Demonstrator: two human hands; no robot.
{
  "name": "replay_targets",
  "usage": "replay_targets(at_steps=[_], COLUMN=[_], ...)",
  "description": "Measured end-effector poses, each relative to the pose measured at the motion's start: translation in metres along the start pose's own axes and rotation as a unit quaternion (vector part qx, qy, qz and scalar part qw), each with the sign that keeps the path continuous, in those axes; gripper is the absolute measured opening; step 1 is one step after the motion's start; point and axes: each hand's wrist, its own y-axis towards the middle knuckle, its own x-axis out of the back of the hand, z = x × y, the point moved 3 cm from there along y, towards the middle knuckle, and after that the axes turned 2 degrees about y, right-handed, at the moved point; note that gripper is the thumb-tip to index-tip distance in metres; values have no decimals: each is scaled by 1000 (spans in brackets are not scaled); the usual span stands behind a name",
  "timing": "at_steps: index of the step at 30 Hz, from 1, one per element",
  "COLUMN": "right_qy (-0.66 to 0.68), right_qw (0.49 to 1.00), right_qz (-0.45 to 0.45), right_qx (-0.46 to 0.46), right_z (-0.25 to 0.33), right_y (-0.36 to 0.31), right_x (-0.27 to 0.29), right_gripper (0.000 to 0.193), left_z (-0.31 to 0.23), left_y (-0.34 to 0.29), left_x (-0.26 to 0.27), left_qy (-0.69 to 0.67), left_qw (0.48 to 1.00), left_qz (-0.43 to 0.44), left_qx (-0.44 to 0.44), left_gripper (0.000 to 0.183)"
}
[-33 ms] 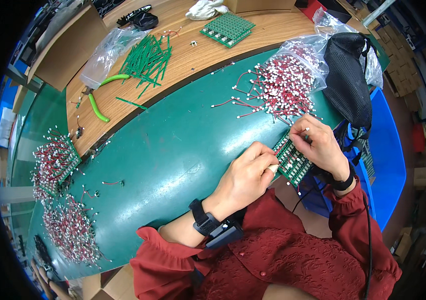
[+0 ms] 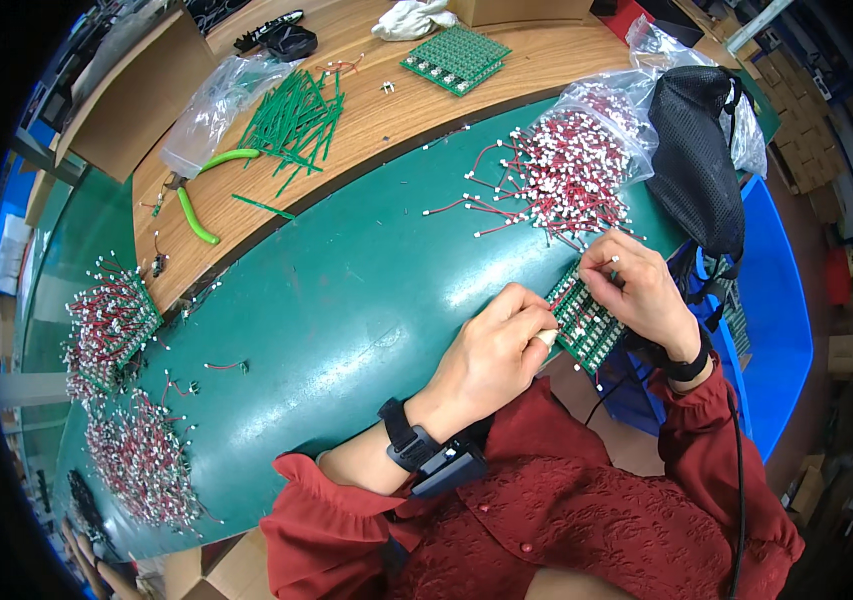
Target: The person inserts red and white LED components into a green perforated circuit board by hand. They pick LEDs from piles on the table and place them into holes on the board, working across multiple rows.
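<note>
A green circuit board panel (image 2: 589,325) with rows of white parts is held tilted at the near right edge of the green mat (image 2: 346,290). My left hand (image 2: 499,345) grips its left edge between thumb and curled fingers. At the panel's far right corner, my right hand (image 2: 638,290) is closed in a pinch on a short red wire lead; its white connector (image 2: 615,259) sticks out by the fingers. The lead's other end is hidden under the hand. Just beyond lies a heap of red wire leads with white connectors (image 2: 576,170), spilling from a clear plastic bag (image 2: 636,110).
Green-handled pliers (image 2: 196,215), green strips (image 2: 296,120) and stacked boards (image 2: 456,58) lie on the wooden tabletop (image 2: 366,110). Wired boards (image 2: 111,325) and another pile of leads (image 2: 141,460) are at left. A black mesh pouch (image 2: 698,150) and blue bin (image 2: 781,330) stand at right.
</note>
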Motion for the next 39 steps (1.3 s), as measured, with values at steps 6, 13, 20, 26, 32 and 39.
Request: replay_targets(at_steps=[6,13,20,26,32,39], right_qy=[19,-109,-186,-156,27,12], right_qw=[999,992,979,983,999,997], right_qz=[37,46,66,42,22,29], right_qx=[-28,41,43,82,-24,-76], right_z=[1,9,15,11,-8,-4], right_y=[3,4,-1,-3,-1,2], right_x=[4,-2,-8,-7,-1,1], right_gripper=[12,14,19,17,10,11], left_z=[0,1,2,1,3,1], left_y=[0,0,-1,-1,0,0], left_x=[0,-1,-2,-1,0,0], left_qy=[-1,0,7,-2,-6,-12], left_qw=[1000,1000,1000,1000,1000,1000], left_qz=[-1,-5,-5,-10,5,3], left_qx=[7,3,0,-1,20,28], left_gripper=[15,15,15,15,16,16])
